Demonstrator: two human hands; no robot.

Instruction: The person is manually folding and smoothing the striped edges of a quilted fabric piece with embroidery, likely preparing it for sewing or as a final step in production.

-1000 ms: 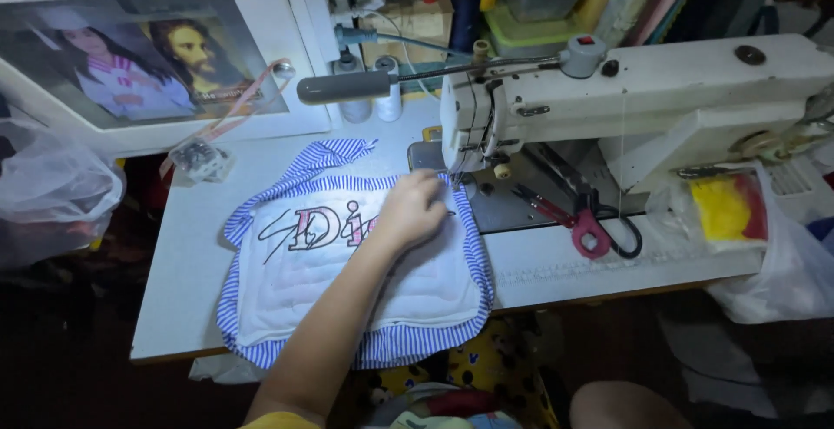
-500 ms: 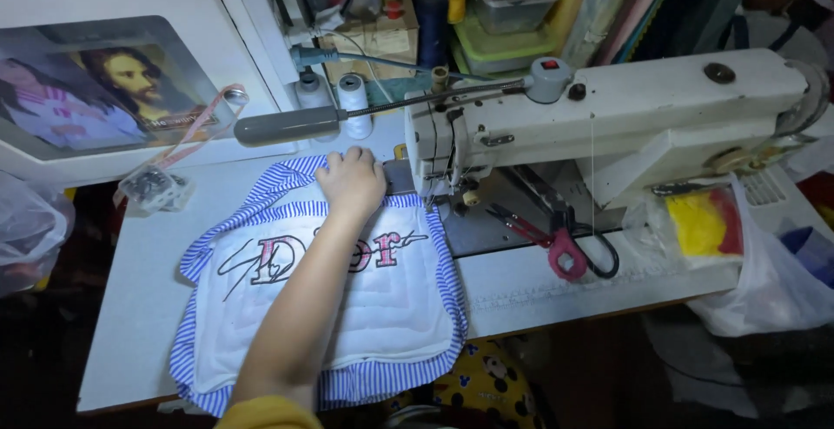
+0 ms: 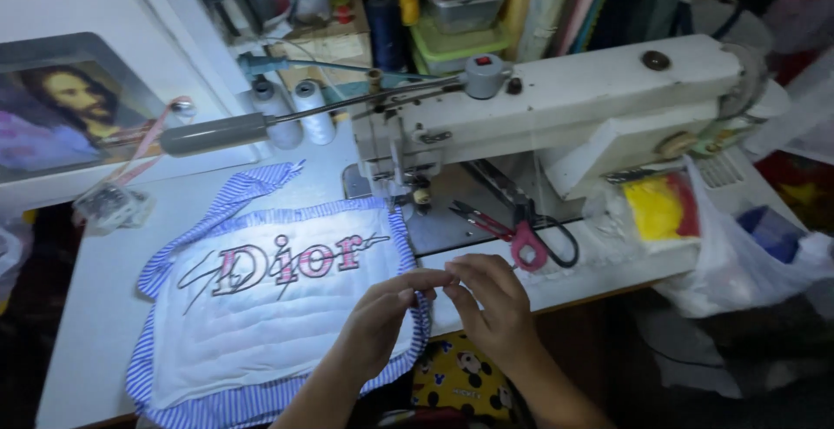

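A white quilted fabric panel with pink and black lettering and a blue-striped ruffle edge lies flat on the white sewing table. My left hand rests over its right edge, fingers pinched at the striped trim. My right hand meets it fingertip to fingertip at the table's front edge; whether it grips the trim or something small, I cannot tell. The white sewing machine stands behind, its needle area just beyond the panel's top right corner.
Pink-handled scissors lie on the machine bed. Thread spools stand at the back. A framed picture leans at the left. A white plastic bag with yellow and red material sits at the right.
My left hand drew back from the panel's top edge near the needle to its right front edge. My right hand came into view and met it. The view shifted rightward.
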